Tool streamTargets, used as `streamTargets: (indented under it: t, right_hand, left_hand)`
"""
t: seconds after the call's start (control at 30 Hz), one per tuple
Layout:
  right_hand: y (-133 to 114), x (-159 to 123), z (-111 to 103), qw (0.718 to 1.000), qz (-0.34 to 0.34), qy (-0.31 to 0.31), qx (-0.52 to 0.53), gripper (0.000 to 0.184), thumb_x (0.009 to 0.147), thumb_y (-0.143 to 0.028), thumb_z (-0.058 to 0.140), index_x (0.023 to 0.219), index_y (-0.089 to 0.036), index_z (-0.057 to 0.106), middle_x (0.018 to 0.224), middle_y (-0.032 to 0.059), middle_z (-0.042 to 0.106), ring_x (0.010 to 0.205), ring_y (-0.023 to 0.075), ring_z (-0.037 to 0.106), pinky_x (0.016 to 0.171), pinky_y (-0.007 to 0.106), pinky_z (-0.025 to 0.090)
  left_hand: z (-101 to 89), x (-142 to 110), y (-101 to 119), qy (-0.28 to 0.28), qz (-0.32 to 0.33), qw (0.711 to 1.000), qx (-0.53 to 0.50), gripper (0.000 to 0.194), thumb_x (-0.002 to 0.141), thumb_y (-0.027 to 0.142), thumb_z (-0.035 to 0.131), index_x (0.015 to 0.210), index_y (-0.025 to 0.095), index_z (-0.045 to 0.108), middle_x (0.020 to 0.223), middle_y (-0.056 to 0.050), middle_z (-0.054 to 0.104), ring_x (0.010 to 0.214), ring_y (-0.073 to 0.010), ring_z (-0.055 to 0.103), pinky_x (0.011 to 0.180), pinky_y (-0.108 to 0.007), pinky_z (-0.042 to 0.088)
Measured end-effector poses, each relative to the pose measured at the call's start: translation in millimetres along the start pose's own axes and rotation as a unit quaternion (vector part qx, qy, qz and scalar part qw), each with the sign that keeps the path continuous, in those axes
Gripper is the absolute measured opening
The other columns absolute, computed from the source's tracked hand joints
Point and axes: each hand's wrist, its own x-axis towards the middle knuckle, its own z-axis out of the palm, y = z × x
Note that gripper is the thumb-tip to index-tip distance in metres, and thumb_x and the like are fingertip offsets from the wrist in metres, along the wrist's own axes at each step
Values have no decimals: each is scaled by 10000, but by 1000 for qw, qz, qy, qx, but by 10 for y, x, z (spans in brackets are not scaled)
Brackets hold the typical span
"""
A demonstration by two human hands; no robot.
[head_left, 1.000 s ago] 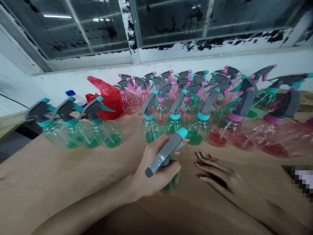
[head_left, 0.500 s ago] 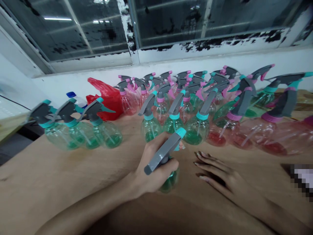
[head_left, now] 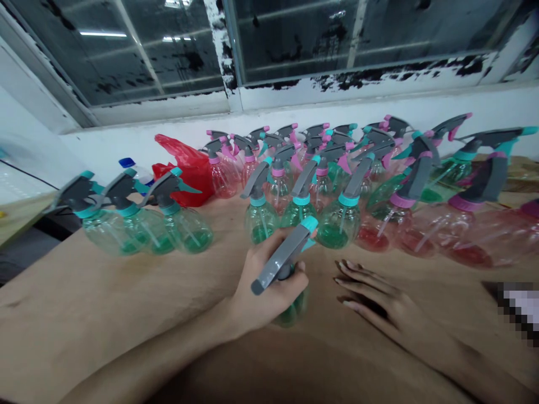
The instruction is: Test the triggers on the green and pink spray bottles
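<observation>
My left hand (head_left: pixel 265 283) is wrapped round the neck of a green spray bottle (head_left: pixel 283 255) with a grey trigger head and turquoise nozzle. Its clear green body shows partly below my fingers, in front of the rows. My right hand (head_left: pixel 379 297) lies on the table to the right, fingers stretched out and holding nothing. Just beyond my left hand stand green spray bottles with turquoise collars, among them a middle one (head_left: pixel 300 210) and a right one (head_left: pixel 339 227). Pink spray bottles (head_left: pixel 383 227) continue the front row rightward.
Three green spray bottles (head_left: pixel 191 233) stand at the left of the wooden table (head_left: pixel 126 303). Behind them are a red plastic bag (head_left: pixel 196 174) and a bottle with a blue cap (head_left: pixel 126 163). Several pink and green spray bottles crowd toward the wall, under the window (head_left: pixel 295 45).
My left hand keeps its hold on the spray bottle, whose head has shifted very slightly. My right hand has stayed in place. The view has moved a little.
</observation>
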Motion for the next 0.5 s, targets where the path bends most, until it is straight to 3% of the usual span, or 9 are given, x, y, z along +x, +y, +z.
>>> streamTargets:
  t: [0.13, 0.23, 0.33, 0.4, 0.5]
  right_hand:
    - [4, -1, -2, 1000, -7, -5, -5, 341, 884, -346, 460, 1186, -229, 566, 1316, 40, 518, 1250, 224, 413, 1017, 439, 392]
    - [-6, 4, -9, 1000, -6, -4, -4, 340, 882, -346, 460, 1186, -238, 568, 1319, 34, 514, 1245, 225, 419, 1015, 434, 395]
    - [-24, 11, -4, 1000, -6, -6, -12, 347, 882, -348, 456, 1198, -245, 558, 1325, 28, 509, 1244, 225, 421, 1017, 435, 393]
    - [-29, 14, 7, 1000, -9, -9, -24, 361, 883, -353, 454, 1215, -241, 543, 1333, 27, 501, 1252, 221, 411, 1022, 430, 388]
    - [-21, 24, 12, 999, -8, -15, -47, 377, 881, -375, 453, 1221, -235, 536, 1314, 29, 521, 1243, 218, 423, 1017, 424, 396]
  left_hand:
    - [47, -69, -43, 18, -25, 999, 21, 272, 750, 239, 585, 1016, 247, 526, 563, 77, 453, 465, -109, 446, 486, -234, 440]
    - [53, -104, -58, 32, -19, 998, 45, 327, 739, 331, 632, 1045, 274, 531, 643, 52, 549, 514, -135, 507, 507, -265, 469]
    - [51, -123, -62, 36, 1, 997, 74, 494, 687, 328, 681, 1143, 290, 495, 915, -7, 635, 782, -217, 593, 721, -367, 512]
    - [46, -140, -70, 26, 3, 997, 74, 552, 673, 328, 692, 1176, 283, 468, 1049, -31, 614, 960, -263, 565, 866, -431, 466]
    - [24, -191, -100, 17, -10, 998, 64, 597, 663, 356, 701, 1193, 274, 439, 1105, -54, 582, 1024, -287, 534, 905, -476, 435]
